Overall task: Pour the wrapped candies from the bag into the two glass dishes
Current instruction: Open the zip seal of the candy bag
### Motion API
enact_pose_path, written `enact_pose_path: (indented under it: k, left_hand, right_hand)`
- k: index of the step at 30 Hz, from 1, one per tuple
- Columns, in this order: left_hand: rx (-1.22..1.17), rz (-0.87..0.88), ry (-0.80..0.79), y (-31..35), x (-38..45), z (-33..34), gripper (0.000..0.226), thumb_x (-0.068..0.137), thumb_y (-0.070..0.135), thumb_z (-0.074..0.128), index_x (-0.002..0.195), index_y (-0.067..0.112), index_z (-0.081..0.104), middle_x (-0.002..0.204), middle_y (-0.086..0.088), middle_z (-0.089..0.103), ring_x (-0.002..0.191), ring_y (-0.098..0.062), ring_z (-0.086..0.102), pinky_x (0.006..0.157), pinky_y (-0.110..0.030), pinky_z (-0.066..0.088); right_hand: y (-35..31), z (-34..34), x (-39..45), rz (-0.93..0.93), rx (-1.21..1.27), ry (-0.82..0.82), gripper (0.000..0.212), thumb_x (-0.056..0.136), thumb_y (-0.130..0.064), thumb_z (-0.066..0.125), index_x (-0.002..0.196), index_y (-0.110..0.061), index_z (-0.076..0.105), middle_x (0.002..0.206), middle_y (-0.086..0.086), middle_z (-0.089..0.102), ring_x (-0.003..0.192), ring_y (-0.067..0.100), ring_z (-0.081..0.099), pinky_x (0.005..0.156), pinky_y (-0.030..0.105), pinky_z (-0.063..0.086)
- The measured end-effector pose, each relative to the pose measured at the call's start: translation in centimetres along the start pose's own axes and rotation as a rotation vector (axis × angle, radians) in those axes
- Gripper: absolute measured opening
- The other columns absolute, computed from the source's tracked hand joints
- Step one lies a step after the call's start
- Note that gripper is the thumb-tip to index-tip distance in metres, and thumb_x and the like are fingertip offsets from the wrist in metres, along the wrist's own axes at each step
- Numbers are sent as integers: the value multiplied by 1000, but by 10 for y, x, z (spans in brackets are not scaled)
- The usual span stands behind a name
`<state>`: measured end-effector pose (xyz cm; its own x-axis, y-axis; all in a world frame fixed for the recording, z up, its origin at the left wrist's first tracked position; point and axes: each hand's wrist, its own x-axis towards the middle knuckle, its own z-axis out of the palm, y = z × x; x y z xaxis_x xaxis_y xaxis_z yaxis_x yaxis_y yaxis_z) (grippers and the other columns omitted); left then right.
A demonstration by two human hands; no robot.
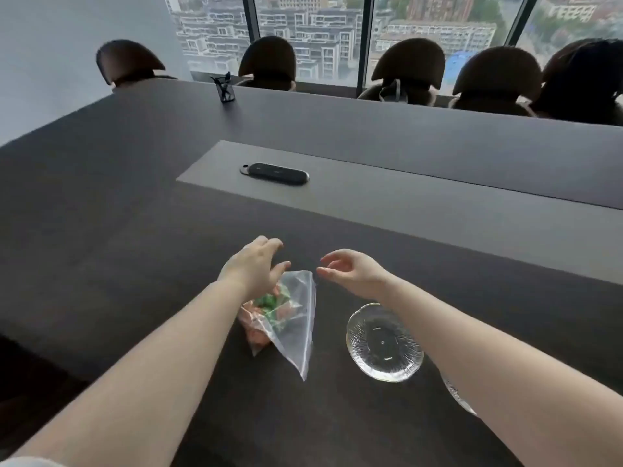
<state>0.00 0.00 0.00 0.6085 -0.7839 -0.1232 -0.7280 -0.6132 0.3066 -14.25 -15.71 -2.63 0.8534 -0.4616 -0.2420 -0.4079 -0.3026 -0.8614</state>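
Note:
A clear plastic bag (296, 318) lies on the dark table (135, 230), with green and orange wrapped candies (269, 306) inside it. My left hand (253, 264) hovers just above the bag's far end, fingers spread, holding nothing. My right hand (350, 269) is to the right of the bag's top corner, fingers curled apart and empty. One ribbed glass dish (384, 342) sits empty right of the bag, partly under my right forearm. A second glass dish (455, 394) shows only as a sliver behind that forearm.
A black oblong device (274, 173) lies on the table's grey centre strip (404, 193). A small dark wire holder (225, 89) stands near the far edge. Several dark chairs (269, 62) line the far side before the windows.

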Motion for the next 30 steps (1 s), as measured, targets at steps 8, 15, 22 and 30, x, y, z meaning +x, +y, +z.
enact_pose_path:
  k: [8,15,22,30]
  left_hand:
    - [-72,-18,-78,-17,-21,34,25,80,43,58,81,18,57,86,4,58,82,-19,57,73,-32,46]
    - [-289,-51,-162,-16,-25,51,17,78,38,66,79,21,67,86,6,66,83,-13,60,79,-26,48]
    - [-561,-69,-181,-11,-23,57,29,80,37,66,94,12,71,94,0,72,88,-14,66,80,-27,54]
    - [-993,-218,-171,-9,-27,59,16,80,20,69,90,8,74,86,-9,73,93,-27,69,87,-37,57]
  right_hand:
    - [19,28,-12,121,-164,-231,26,75,-41,74,90,-20,69,77,-4,65,62,12,59,63,25,52]
    - [26,44,-12,143,56,-185,7,83,-18,69,88,-15,73,82,9,68,72,13,60,63,21,54]
    - [24,54,-10,129,172,-53,10,79,-16,73,83,-7,75,81,16,74,72,14,64,75,29,53]
    - [12,65,-5,96,176,-19,17,76,-17,76,81,-1,74,79,16,73,69,14,63,72,26,53]
